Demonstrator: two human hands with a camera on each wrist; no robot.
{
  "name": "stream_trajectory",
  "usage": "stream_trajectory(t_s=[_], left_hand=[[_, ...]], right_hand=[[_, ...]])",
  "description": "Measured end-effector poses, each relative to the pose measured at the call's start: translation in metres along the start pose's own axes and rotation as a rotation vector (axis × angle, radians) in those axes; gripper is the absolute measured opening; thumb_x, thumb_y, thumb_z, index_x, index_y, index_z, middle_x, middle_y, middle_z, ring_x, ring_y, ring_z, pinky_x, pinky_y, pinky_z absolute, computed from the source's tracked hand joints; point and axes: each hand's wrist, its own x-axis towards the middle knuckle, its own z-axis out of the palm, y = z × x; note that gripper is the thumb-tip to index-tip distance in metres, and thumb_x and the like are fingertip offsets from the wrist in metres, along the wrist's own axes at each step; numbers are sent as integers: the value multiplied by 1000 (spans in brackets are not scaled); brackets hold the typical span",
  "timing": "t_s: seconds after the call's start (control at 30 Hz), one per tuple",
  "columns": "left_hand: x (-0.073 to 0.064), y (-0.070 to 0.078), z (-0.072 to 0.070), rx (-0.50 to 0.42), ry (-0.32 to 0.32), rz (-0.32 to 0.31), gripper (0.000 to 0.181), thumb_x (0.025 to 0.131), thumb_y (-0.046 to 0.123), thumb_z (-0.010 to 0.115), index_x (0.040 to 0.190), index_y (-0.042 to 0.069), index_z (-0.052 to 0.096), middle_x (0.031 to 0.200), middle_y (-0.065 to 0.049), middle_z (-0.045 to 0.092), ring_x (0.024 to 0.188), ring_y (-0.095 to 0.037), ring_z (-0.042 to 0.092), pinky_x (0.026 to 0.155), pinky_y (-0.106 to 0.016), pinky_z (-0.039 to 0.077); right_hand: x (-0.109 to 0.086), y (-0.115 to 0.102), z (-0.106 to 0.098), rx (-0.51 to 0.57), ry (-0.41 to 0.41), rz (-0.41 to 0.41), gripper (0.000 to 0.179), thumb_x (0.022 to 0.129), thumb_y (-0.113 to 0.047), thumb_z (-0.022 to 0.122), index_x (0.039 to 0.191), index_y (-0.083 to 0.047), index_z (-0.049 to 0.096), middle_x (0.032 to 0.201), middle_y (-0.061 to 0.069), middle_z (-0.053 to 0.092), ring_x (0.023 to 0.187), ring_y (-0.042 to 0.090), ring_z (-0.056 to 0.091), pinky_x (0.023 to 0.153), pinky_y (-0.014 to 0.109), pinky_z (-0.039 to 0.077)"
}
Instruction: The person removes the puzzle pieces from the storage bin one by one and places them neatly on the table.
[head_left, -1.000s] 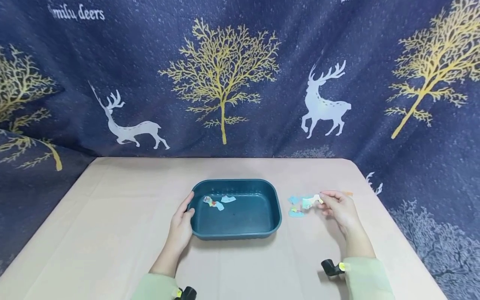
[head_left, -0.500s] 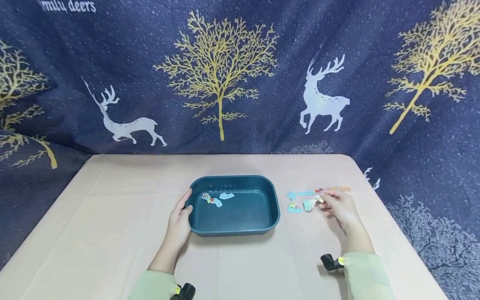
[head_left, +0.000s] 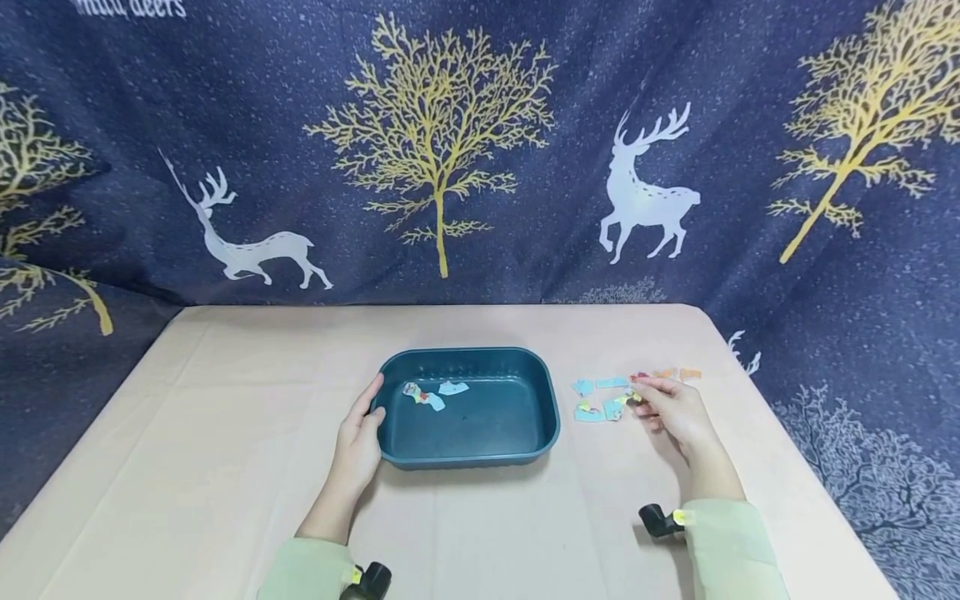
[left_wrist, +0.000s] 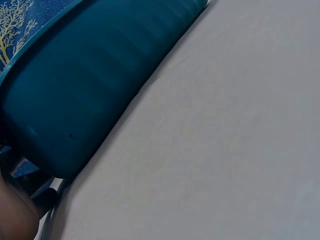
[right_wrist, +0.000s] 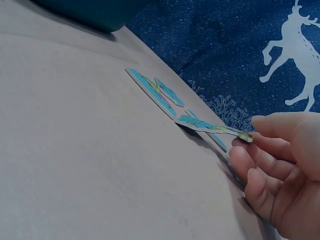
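Note:
My left hand (head_left: 358,442) grips the left end of a dark teal plastic tray (head_left: 480,433), thumb at the rim. Inside the tray lie a multicoloured jigsaw puzzle piece (head_left: 412,390) and a pale blue one (head_left: 453,388). To the tray's right, my right hand (head_left: 682,417) pinches the right end of a blue and yellow puzzle piece (right_wrist: 200,123). Its left end is low beside another blue piece (head_left: 589,414); the right wrist view shows the held end raised off the table. More blue pieces (head_left: 611,382) form a row behind it. Fingers partly cover a red piece.
Orange pieces (head_left: 690,374) lie beyond my right hand. A pale cloth covers the table (head_left: 225,433). A dark blue curtain (head_left: 480,167) with trees and deer hangs at the table's back edge. Black wrist cameras (head_left: 657,520) sit at both sleeves.
My right hand has tilted and lowered the pinched piece, so its left end is now beside the blue piece. The left hand still holds the tray. The head view has shifted slightly.

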Motion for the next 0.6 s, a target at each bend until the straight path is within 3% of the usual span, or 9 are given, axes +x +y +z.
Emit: stream_trajectory(t_s=[0.4,0.6], left_hand=[[0,0,1,-9,4,-8,49,101,13,29,149,22,29,157,4,24,147,-19,14,121,-43,14],[0,0,0,-11,1,3,49,101,12,29,150,21,29,157,2,23,147,-20,13,121,-43,13]], right_hand=[[-2,0,-7,-37,25,-9,58,96,-35,53,134,7,45,73,-16,66,64,0,63,48,21,52],[-3,-1,-11,-1,29,7,57,96,-33,53,135,8,44,76,-18,68,65,-1,64,51,20,53]])
